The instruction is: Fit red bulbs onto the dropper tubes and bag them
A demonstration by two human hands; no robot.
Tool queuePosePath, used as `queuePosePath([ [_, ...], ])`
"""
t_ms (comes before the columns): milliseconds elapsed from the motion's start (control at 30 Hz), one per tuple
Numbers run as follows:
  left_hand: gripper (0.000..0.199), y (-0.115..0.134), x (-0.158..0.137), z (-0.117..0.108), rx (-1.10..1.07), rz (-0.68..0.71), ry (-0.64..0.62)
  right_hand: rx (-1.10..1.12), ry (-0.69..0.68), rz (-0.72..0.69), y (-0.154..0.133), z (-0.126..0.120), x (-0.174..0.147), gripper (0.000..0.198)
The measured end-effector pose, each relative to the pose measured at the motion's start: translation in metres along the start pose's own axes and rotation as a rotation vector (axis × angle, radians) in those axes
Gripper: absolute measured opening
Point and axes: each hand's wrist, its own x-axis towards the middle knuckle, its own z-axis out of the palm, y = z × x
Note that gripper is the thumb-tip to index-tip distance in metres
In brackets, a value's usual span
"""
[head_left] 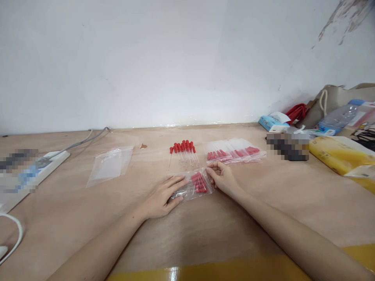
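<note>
A clear zip bag (190, 191) with several red-capped pieces (199, 182) in it lies flat before me. My left hand (165, 197) rests on the bag's left end, its fingers stretched out. At the right end, my right hand (222, 175) pinches the bag's edge between thumb and fingers. Just beyond the bag is a bunch of loose red-headed pieces with thin pale stems (183, 147). Filled bags with red pieces (234, 151) lie overlapped to the right of that bunch. Flat clear bags (109, 166) lie to the left.
A power strip (55, 158) with a grey cable runs along the left side. On the right stand a blue tissue pack (272, 121), a yellow packet (340, 156), a plastic bottle (341, 117) and a beige bag (342, 97). A white wall (175, 66) closes off the back.
</note>
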Motion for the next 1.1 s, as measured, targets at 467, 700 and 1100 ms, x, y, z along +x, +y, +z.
queuePosePath([
  [467,0.044,0.000,0.000,-0.001,0.014,0.016,-0.032,-0.062,-0.264,0.245,-0.027,0.000,0.007,0.024],
  [700,0.045,0.000,0.002,-0.002,0.018,0.023,-0.064,-0.155,-0.164,0.280,-0.027,-0.008,0.006,0.027],
  [1100,0.048,0.001,0.002,-0.003,-0.049,0.051,-0.013,0.012,-0.220,0.009,-0.022,0.004,0.007,0.026],
])
